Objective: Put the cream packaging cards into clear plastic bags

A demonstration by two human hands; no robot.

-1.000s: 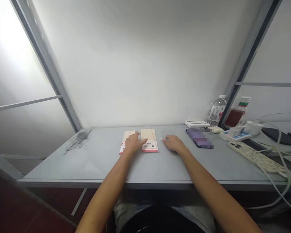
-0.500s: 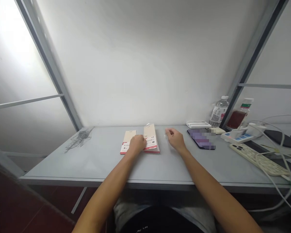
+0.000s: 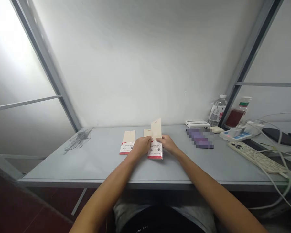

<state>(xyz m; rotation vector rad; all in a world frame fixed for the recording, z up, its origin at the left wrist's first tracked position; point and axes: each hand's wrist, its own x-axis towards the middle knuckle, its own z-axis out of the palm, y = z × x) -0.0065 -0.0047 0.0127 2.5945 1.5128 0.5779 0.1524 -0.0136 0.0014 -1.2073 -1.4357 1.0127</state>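
My left hand [image 3: 142, 145] and my right hand [image 3: 168, 143] grip a beige ruler set packet [image 3: 156, 129] by its left and right edges. This packet has a white and red label with a "4" on it and is tilted up above the table. Behind my left hand, part of another beige packet [image 3: 147, 132] shows; the hand and the held packet hide the rest. To the left, a similar packet [image 3: 129, 137] lies on the table, close to my left fingers.
The grey table [image 3: 99, 166] meets a white wall. Black scribbles [image 3: 79, 140] mark its left end. On the right are a phone with a purple screen [image 3: 200, 137], a white box-like device [image 3: 197, 124], a water bottle [image 3: 218, 111], a power strip [image 3: 239, 133], a cased phone [image 3: 257, 157] and loose cables.
My right hand has moved left to the packet, and both hands now hold it. The packet has been raised and shifted right, uncovering part of another one behind it.
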